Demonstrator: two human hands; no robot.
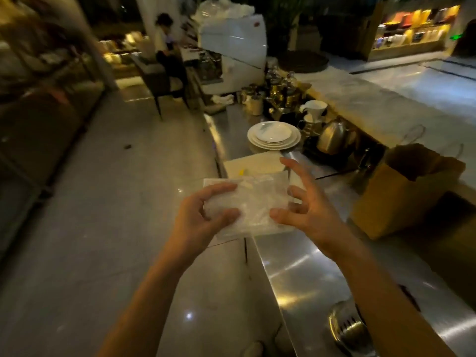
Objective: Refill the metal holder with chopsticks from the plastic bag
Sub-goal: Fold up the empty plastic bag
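A crumpled clear plastic bag [253, 202] hangs in front of me, over the edge of the steel counter [304, 264]. My left hand [203, 215] pinches its left side between thumb and fingers. My right hand [301, 202] is at the bag's right edge with the fingers spread; the thumb touches the plastic. No chopsticks can be made out inside the bag. The perforated metal holder [346, 328] sits at the bottom right on the counter, partly hidden behind my right forearm.
A stack of white plates [273, 135] and a white board [253, 164] lie further along the counter. Kettles and jugs [331, 136] crowd the back. A cardboard box [401, 186] stands open to the right. A seated person [167, 55] is far ahead.
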